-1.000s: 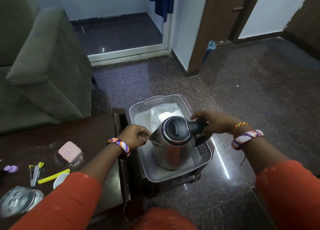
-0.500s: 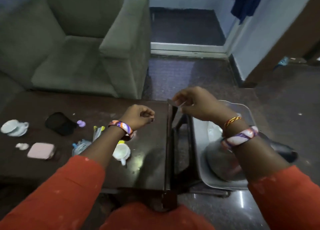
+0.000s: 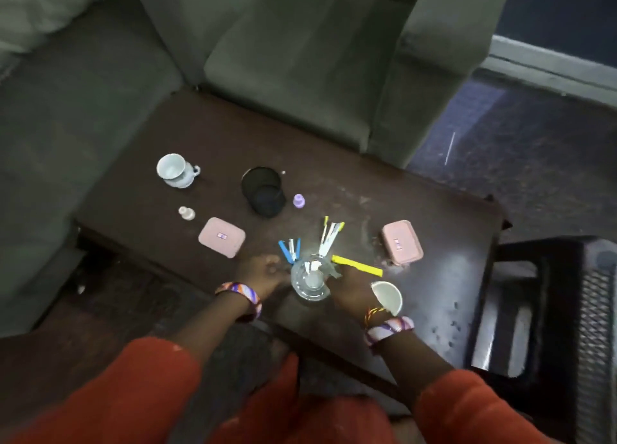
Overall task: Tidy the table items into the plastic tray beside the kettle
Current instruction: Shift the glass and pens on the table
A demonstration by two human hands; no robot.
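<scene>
Setting: dark wooden table (image 3: pixel 367 183) before a grey-green armchair (image 3: pixel 300 76).
Far left: white cup (image 3: pixel 175 170), black pen holder (image 3: pixel 263 191), pink case (image 3: pixel 221 237).
Left hand (image 3: pixel 262 271): beside glass bowl (image 3: pixel 310 279), fingers loosely curled; grip unclear.
Right hand (image 3: pixel 350 290): against bowl's right side; grip blurred, cannot tell.
Right: yellow marker (image 3: pixel 357 266), second pink case (image 3: pixel 401 242).

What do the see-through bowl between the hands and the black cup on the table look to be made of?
The bowl looks like clear glass, or possibly plastic: transparent, with bright glints. The black cup seems to be wire mesh, likely metal: dark, matte and faintly see-through, though blur leaves that open.
</scene>
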